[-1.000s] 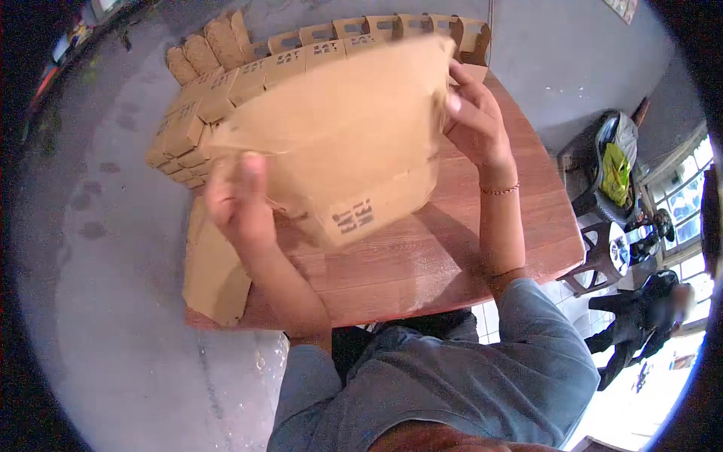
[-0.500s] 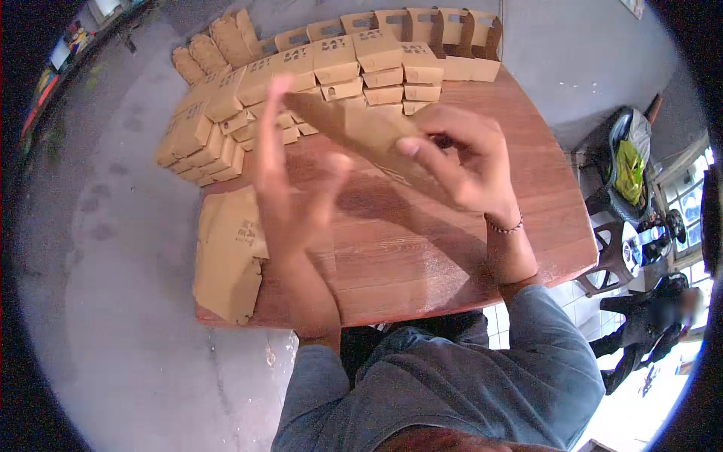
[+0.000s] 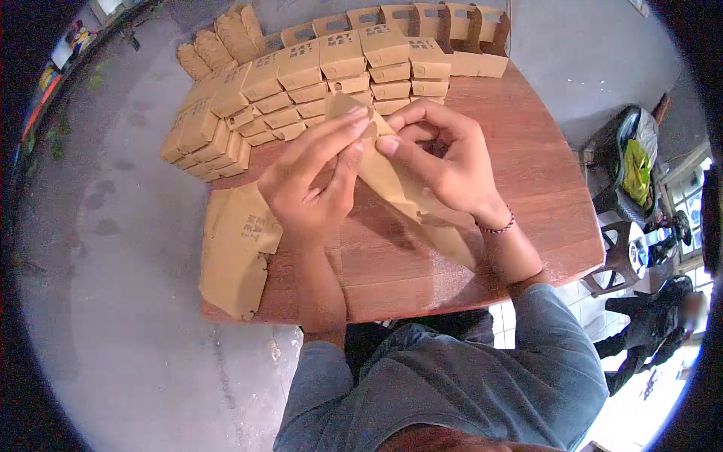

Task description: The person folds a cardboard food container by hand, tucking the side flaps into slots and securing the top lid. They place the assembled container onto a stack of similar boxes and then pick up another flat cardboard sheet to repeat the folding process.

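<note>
A brown cardboard piece point(image 3: 403, 192), seen nearly edge-on, slants above the table between my hands. My left hand point(image 3: 320, 173) pinches its upper end between fingers and thumb. Close beside it, my right hand point(image 3: 448, 154) grips the same piece with bent fingers and the thumb in front. Flat cardboard blanks point(image 3: 233, 252) with printing lie at the table's left front edge. Behind my hands stand stacks of closed boxes point(image 3: 301, 68) printed "EAT ME!".
The reddish wooden table point(image 3: 520, 173) carries open cardboard carriers point(image 3: 478, 30) along its back edge. Tall folded pieces point(image 3: 237, 34) stand at the back left. At the right are a stool point(image 3: 625, 256), a chair with bags point(image 3: 636, 166) and a person in dark clothes point(image 3: 648, 324).
The cardboard piece has turned from broad side to nearly edge-on and now slants down to the right. My left hand, apart from it half a second ago, has closed on its upper end.
</note>
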The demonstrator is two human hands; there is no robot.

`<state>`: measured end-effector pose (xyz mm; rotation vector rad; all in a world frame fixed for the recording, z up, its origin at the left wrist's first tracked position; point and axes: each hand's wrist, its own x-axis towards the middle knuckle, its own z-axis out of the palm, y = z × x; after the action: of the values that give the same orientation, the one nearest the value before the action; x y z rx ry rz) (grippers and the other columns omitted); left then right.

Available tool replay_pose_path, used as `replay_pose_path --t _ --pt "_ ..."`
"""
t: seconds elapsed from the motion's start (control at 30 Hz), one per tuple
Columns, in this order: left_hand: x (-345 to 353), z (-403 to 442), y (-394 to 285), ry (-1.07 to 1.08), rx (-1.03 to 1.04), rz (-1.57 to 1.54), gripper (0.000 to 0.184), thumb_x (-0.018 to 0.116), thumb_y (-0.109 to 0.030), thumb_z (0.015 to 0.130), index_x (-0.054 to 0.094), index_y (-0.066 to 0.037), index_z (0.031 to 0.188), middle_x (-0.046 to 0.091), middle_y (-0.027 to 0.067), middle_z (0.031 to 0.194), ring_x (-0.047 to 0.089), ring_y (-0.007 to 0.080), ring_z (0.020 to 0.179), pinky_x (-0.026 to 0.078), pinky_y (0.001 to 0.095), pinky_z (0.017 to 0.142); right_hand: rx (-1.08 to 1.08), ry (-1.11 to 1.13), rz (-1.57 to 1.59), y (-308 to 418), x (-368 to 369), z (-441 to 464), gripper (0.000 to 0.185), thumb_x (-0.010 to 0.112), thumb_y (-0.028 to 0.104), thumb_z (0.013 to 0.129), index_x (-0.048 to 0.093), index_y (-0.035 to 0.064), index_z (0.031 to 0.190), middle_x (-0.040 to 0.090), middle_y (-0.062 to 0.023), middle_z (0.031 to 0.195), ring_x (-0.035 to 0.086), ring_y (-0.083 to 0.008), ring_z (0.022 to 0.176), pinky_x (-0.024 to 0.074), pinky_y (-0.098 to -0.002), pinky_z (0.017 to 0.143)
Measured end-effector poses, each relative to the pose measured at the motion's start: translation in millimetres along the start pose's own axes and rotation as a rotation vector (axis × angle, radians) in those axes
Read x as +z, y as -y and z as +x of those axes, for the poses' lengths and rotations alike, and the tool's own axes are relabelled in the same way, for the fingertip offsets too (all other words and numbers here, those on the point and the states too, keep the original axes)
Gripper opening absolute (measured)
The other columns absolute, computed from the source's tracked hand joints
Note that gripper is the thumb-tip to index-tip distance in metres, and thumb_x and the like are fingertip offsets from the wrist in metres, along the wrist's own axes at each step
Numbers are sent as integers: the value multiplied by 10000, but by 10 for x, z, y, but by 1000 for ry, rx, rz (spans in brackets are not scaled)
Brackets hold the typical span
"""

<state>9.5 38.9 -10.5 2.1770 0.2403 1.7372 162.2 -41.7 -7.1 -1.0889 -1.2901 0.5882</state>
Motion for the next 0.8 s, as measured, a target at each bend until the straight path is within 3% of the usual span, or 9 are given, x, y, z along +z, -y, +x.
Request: replay_pose_path --t 0.07,0.23,0.33,0.4,0.63,0.8 --pt "-51 30 53 24 146 -5 233 668 105 736 697 11 947 702 166 993 704 241 899 574 307 744 32 59 47 4 -29 14 143 703 103 861 630 -7 916 660 -15 748 563 -57 671 449 -214 587" --pt "-200 58 -8 138 137 20 228 671 101 678 692 -1 881 696 130 926 700 219 849 567 293 723 129 185 189 -64 -28 43 116 686 93 858 606 10 877 632 11 804 551 -52 734 437 -201 633" --pt "-217 27 17 172 137 -24 239 680 96 651 696 -15 862 685 114 922 700 228 859 566 300 725 94 296 320 -112 -28 68 71 646 89 862 607 31 868 635 -13 878 554 -68 815 433 -217 671" --pt "-226 2 37 182 138 -50 239 685 92 641 698 -23 850 680 104 923 701 236 871 566 306 729 193 382 390 -102 -33 69 36 612 79 860 605 43 855 626 -23 926 558 -90 866 440 -230 708" --pt "-280 -1 -35 243 149 -5 229 699 72 606 703 -41 805 666 79 941 700 256 905 572 309 742 250 446 516 -133 -31 71 44 608 88 860 597 50 841 619 1 905 550 -76 815 424 -217 672" --pt "-304 32 -120 267 161 89 252 703 70 623 731 -42 847 663 97 966 696 254 925 577 308 743 341 371 590 -144 -35 69 47 613 83 876 616 38 863 629 -11 807 538 -60 679 379 -195 576"
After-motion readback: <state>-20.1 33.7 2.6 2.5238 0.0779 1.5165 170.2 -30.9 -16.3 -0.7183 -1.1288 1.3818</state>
